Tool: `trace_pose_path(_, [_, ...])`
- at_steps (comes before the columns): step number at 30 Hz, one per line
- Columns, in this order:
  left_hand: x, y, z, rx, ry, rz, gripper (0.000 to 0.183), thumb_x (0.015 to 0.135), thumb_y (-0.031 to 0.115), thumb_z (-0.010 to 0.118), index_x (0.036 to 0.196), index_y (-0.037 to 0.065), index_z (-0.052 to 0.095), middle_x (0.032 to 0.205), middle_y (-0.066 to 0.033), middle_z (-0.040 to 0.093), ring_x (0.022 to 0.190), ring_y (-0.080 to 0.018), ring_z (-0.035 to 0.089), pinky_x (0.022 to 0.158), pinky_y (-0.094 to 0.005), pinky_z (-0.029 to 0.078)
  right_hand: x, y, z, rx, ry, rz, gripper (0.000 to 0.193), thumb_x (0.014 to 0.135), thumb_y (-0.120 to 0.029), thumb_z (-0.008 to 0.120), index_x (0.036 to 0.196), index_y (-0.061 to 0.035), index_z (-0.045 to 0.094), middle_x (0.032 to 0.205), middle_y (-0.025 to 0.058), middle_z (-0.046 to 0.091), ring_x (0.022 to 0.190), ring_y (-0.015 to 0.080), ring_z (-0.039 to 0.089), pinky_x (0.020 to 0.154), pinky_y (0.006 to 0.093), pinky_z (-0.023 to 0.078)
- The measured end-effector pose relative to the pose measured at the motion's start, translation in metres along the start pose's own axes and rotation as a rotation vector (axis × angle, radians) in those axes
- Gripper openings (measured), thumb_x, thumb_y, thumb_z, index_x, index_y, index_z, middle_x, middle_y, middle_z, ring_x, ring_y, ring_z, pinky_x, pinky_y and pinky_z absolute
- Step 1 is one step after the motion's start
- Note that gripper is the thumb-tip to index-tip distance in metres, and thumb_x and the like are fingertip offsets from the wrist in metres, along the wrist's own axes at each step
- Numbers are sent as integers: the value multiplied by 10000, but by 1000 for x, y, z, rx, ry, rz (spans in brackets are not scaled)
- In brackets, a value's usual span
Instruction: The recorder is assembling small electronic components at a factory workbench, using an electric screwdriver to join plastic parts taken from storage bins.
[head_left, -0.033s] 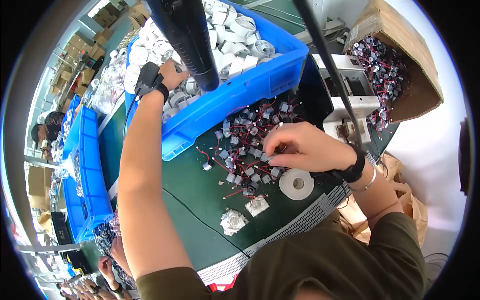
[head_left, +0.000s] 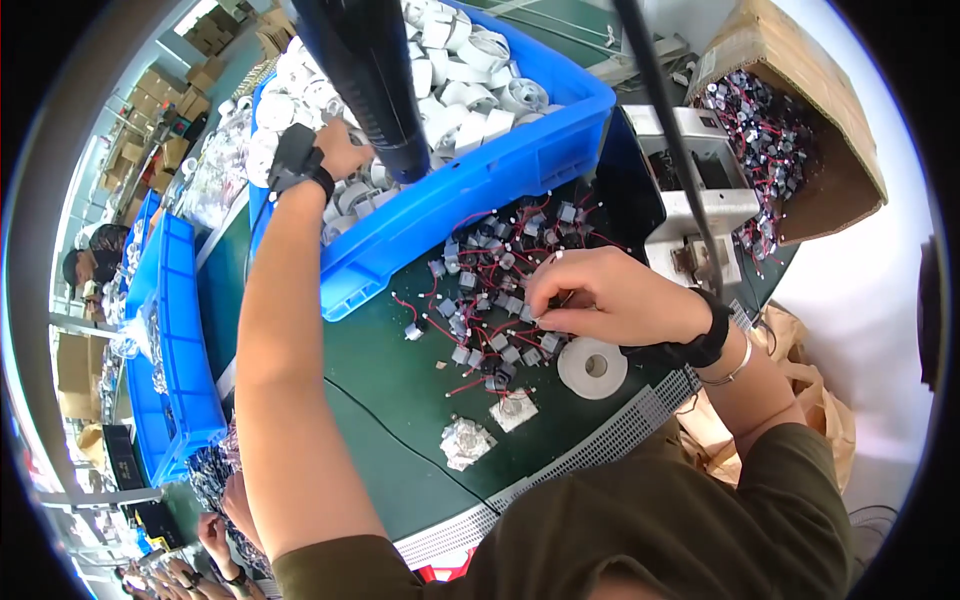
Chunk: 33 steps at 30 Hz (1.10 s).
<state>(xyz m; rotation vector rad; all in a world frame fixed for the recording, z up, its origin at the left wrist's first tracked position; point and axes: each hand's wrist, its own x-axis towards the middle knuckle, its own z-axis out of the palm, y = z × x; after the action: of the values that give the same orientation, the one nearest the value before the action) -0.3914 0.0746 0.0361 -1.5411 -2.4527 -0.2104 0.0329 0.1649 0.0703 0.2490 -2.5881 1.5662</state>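
Observation:
My left hand (head_left: 345, 150) reaches into a large blue bin (head_left: 470, 175) heaped with white plastic ring-shaped parts (head_left: 465, 75). Its fingertips are hidden among the parts. My right hand (head_left: 620, 295) hovers at the right edge of a pile of small grey parts with red wires (head_left: 490, 300) on the green tabletop. Thumb and forefinger are pinched together there; whatever lies between them is too small and covered to name. Just below that hand lies a white roll (head_left: 592, 368), flat on the table.
A thick black tube (head_left: 375, 90) hangs over the bin, and a dark rod (head_left: 665, 120) slants down near my right wrist. A cardboard box (head_left: 850, 150) spills more wired parts beside a pale metal fixture (head_left: 705, 205). Crumpled foil (head_left: 466, 443) lies in front. Other people's hands (head_left: 215, 540) are at lower left.
Hardly anything differs. My left hand sits very slightly further left, and the dark rod's upper part appears a little further right. The right hand keeps its pinch.

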Motion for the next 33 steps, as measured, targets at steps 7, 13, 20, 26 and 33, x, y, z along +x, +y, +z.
trace_pose_path(7, [-93,98,-124,-460,13,-170,543,723,236,688,1157,-37,510,964,-202,635,813,-316,643,741,-371,496,-43,-2,-4,208,160,106,305,761,47,685,996,-19,502,984,83,608,857,117,585,726,249,503])
trace_pose_path(13, [-197,251,-107,-647,-1,268,516,671,98,727,1161,36,576,1027,-140,595,932,-274,596,816,-344,478,-59,9,-9,287,330,23,218,808,65,629,1011,19,565,1027,77,588,894,113,589,800,239,491])
trace_pose_path(20, [-216,309,-43,-760,54,228,524,619,92,730,1117,39,576,1065,-137,556,978,-319,534,827,-388,443,-87,11,-1,261,316,101,253,812,38,641,1052,-5,575,1023,40,559,907,81,565,795,219,482])
trace_pose_path(26, [-222,325,-32,-786,124,212,583,630,131,759,1137,-2,501,1091,-151,563,996,-345,523,870,-417,416,-92,15,4,227,266,10,263,816,53,617,1071,11,570,1041,54,542,953,128,558,861,262,475])
trace_pose_path(33, [-232,319,-59,-859,329,153,670,603,172,830,1165,-30,524,1028,-161,595,947,-313,565,844,-377,453,-91,3,13,180,275,90,226,807,29,647,1020,16,572,1017,67,560,887,116,600,760,242,512])
